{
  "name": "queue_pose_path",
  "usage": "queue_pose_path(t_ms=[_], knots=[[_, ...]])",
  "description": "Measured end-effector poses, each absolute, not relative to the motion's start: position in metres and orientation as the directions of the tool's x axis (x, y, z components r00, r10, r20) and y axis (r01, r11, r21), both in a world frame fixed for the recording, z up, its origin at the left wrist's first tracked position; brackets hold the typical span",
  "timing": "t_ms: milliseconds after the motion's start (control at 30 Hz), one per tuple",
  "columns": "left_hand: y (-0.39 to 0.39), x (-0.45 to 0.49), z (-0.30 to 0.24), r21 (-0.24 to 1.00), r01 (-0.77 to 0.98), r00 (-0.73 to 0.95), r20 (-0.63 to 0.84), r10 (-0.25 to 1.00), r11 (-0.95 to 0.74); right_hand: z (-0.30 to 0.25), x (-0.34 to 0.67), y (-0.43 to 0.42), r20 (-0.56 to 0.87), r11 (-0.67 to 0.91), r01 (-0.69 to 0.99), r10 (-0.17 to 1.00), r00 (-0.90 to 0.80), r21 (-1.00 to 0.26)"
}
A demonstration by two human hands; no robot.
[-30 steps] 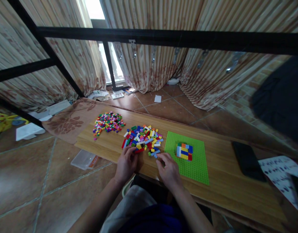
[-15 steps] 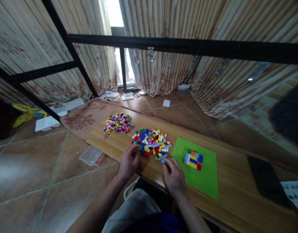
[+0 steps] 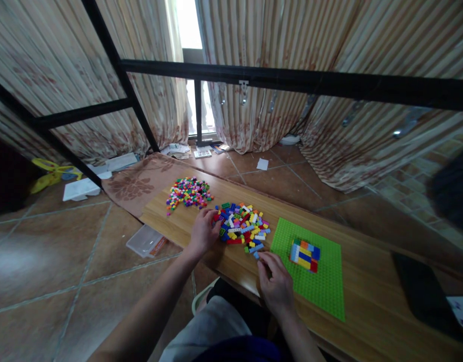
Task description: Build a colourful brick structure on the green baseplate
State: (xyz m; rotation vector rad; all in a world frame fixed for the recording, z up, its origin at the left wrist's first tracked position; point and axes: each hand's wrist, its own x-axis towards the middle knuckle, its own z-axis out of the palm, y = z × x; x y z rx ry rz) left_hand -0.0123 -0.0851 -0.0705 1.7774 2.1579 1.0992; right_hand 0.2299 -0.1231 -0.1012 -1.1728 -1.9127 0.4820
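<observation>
My left hand (image 3: 206,232) is at the left edge of a pile of mixed building bricks (image 3: 247,227), thumb and forefinger apart and touching the red and purple bricks there. My right hand (image 3: 276,282) is low at the pile's front right corner. Its thumb and fingertips are closed on a small light blue brick (image 3: 257,255). Just right of this hand lies a green studded baseplate (image 3: 323,291). On the baseplate sits a flat block of joined bricks (image 3: 304,255) in blue, yellow, white, orange and red.
A second pile of smaller bricks (image 3: 189,192) lies farther left on the wooden table (image 3: 159,208). A dark flat object (image 3: 423,296) rests at the right end. On the floor left is a clear plastic box (image 3: 145,240). A black metal frame (image 3: 291,80) crosses behind.
My left hand has moved forward along the pile's left edge, onto the red and purple bricks. My right hand stays by the light blue brick. The whole view has shifted slightly.
</observation>
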Motion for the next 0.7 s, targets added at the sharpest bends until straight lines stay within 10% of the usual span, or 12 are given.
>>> queue_pose_path(t_ms=[700], knots=[[-0.054, -0.008, -0.061, 0.56, 0.827, -0.229, 0.243, 0.942, 0.057, -0.101, 0.228, -0.123, 0.435, 0.479, 0.55, 0.873, -0.22, -0.684]])
